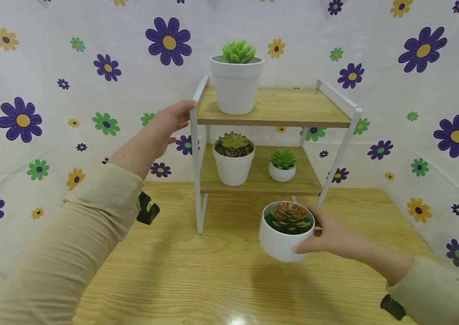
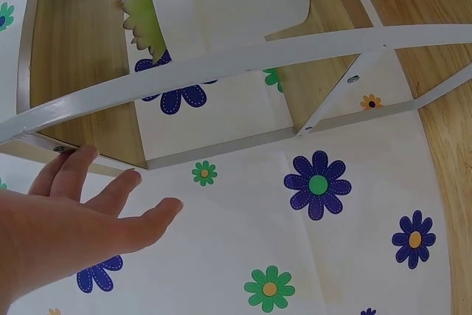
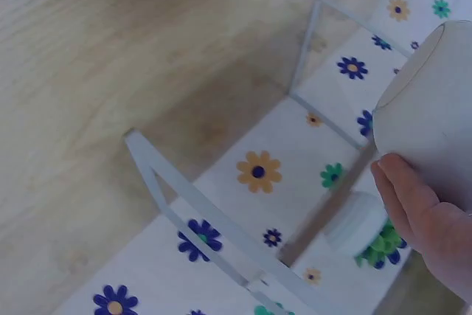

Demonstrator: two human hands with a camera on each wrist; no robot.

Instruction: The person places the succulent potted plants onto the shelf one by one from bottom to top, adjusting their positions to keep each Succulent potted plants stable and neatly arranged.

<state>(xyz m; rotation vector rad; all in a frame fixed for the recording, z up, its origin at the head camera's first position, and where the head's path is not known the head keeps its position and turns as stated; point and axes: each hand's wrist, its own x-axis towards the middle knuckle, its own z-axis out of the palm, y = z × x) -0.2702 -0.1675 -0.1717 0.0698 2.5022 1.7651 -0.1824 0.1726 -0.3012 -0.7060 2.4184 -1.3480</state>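
Note:
My right hand (image 1: 335, 232) grips a round white pot (image 1: 282, 246) holding a reddish-green succulent (image 1: 289, 216), thumb on the near side. The pot is above the tabletop in front of a two-tier shelf (image 1: 294, 122), its shadow below. In the right wrist view, the fingers (image 3: 409, 201) lie along its wall; the plant is hidden there. My left hand (image 1: 166, 126) rests its fingertips at the shelf's upper left corner. Its fingers (image 2: 158, 223) are loosely extended beside the white frame (image 2: 206, 64) in the left wrist view, nothing held.
A tall white pot (image 1: 236, 88) with a bright green succulent stands on the upper board. Below it are a medium potted succulent (image 1: 233, 167) and a small one (image 1: 282, 173). The shelf stands on a wooden table (image 1: 197, 280) before a flower-patterned cloth (image 1: 132, 58).

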